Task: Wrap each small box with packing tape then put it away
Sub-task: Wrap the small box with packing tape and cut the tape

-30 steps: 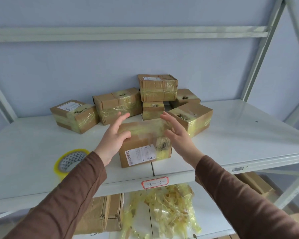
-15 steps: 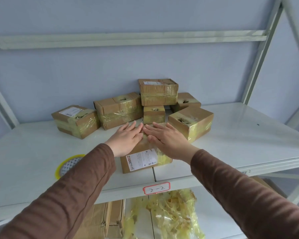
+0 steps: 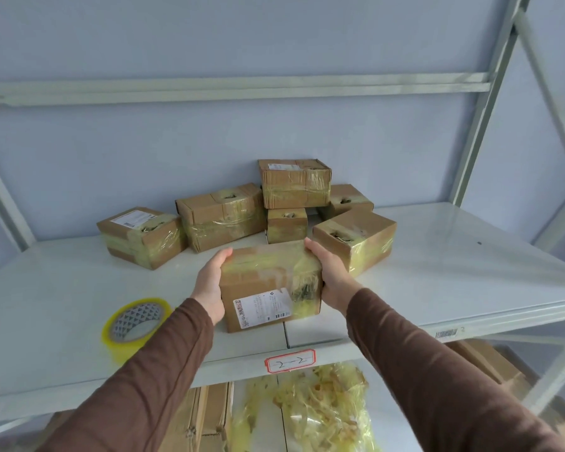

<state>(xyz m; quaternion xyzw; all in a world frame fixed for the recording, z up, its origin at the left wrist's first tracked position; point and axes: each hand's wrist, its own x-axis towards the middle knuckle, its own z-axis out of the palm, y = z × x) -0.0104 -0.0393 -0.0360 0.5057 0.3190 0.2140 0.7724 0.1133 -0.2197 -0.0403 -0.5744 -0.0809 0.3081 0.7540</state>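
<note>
the left hand [image 3: 211, 288] and right hand [image 3: 331, 278] are gripping the sides of a brown cardboard box [image 3: 269, 285], fingers curled over its top edges. it is sitting near the front of the smooth white shelf [image 3: 454, 272], shiny with crinkly yellow tape, beside a round tape roll [image 3: 136, 324].

Red-bordered tag [image 3: 290, 361] on shelf edge [image 3: 388, 337]: handwritten "2-2". Barcode sticker [image 3: 446, 334] there: "2". Box labels unreadable.

A white metal shelf [image 3: 454, 272] spans the view against a pale blue wall [image 3: 274, 132]; a red-bordered handwritten label [image 3: 289, 361] sits on its front edge; below, crumpled yellowish plastic scraps [image 3: 310, 409] lie beside flat cardboard [image 3: 206, 415].
</note>
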